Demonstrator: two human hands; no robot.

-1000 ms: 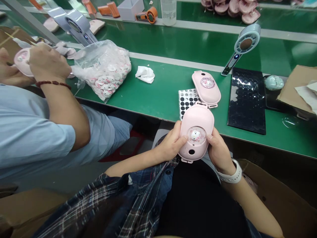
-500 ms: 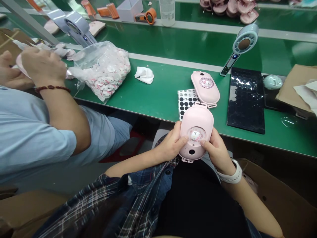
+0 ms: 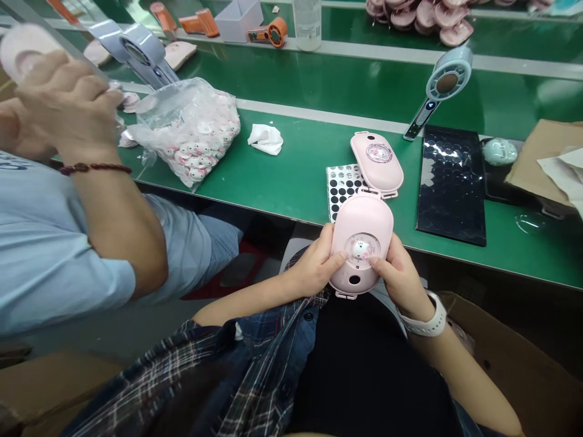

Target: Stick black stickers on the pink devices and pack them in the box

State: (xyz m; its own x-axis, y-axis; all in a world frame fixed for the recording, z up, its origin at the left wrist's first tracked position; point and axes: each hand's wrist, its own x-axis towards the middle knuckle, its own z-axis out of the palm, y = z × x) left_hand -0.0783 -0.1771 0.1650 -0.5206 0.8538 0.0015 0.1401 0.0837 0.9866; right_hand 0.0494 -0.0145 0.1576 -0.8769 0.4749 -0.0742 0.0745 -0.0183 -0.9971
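Observation:
Between my two hands is a pink oval plastic case point(image 3: 363, 215) with a round cat-face window and a black dot near its lower end. My left hand point(image 3: 320, 261) grips its left edge, thumb by the window. On the opposite edge, my right hand point(image 3: 397, 276) holds on the same way, its thumb at the window's right rim. A second pink case point(image 3: 379, 170) lies on the green bench just beyond. Partly under that one is a sheet of round black stickers point(image 3: 342, 185).
Right of the cases lie a black sheet point(image 3: 450, 188) and a cardboard box point(image 3: 546, 158); a blue handheld fan point(image 3: 444, 82) stands behind. Leftward are a white tissue point(image 3: 266, 139) and a bag of cat-face pieces point(image 3: 195, 133). A co-worker's hands point(image 3: 68, 103) hold another pink case point(image 3: 27, 48).
My hands and the case in them have hardly moved. At the left, the co-worker's hands have raised a pink case higher into view.

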